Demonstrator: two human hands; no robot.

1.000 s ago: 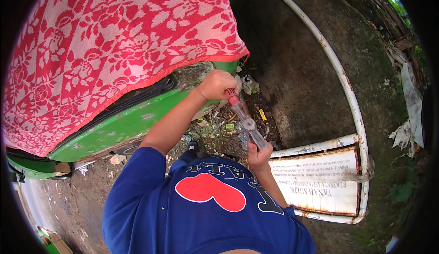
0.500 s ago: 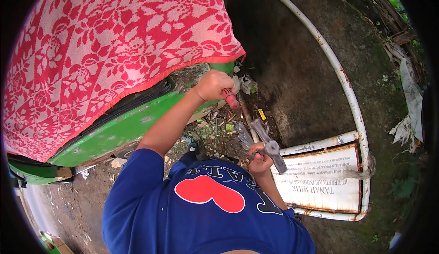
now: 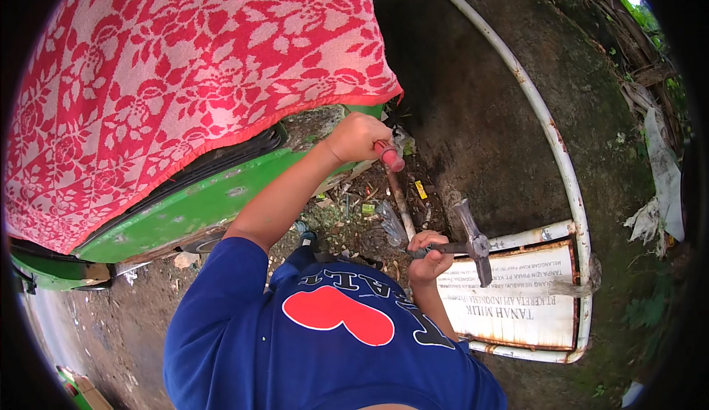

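Near the middle, my left hand [image 3: 358, 137] is wrapped around a red-handled tool [image 3: 391, 157], whose handle end points toward me; its working end is hidden. Below and to the right, my right hand [image 3: 430, 257] grips the dark handle of a metal hammer [image 3: 478, 246], its head out to the right over a printed white sign, apart from the red handle. A rusty, partly white pipe [image 3: 402, 211] runs between my hands, behind both tools.
A pink-and-red floral cloth [image 3: 185, 56] drapes over a green, worn vehicle body [image 3: 177, 211] on the left. A rust-edged white sign [image 3: 517, 307] lies in a curved white pipe frame [image 3: 554, 137] at right. Litter [image 3: 354, 203] covers the ground below my hands; weeds and debris edge the right.
The hammer head has swung rightward and turned, away from the red handle it was near a second ago. My left hand, still holding the red-handled tool, has shifted slightly right.
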